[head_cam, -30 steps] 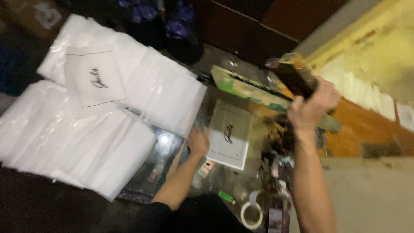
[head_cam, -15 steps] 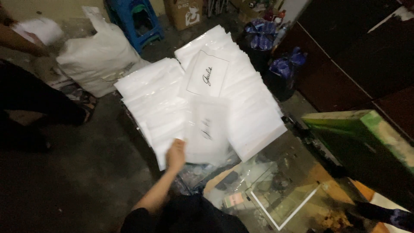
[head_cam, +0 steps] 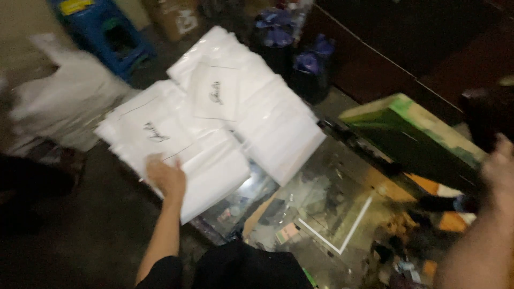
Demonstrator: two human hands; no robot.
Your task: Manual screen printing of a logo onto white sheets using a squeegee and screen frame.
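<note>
At the far left, well away from the left hand, a white plastic sack (head_cam: 69, 107) lies blurred on the floor, with a blue stool (head_cam: 107, 32) behind it. The left hand (head_cam: 167, 176) lies flat, grip wide and closed on nothing, its palm pressing the near edge of a white printed sheet (head_cam: 155, 131) that tops the nearer stack of white bags (head_cam: 209, 166). Just beyond the fingertips, the sheet's dark mark shows. Past that stack, touching it, a second stack of white bags (head_cam: 267, 123) carries another printed sheet (head_cam: 217, 93). Both stacks rest on the glass-topped desk (head_cam: 321, 203), whose bare part, marked with a white corner line, lies right of the hand. Further right stands a green-edged printing screen frame (head_cam: 412, 134), tilted up. The right hand (head_cam: 500, 171) is raised beside it at the picture's edge; it is blurred, and I cannot tell its grip.
</note>
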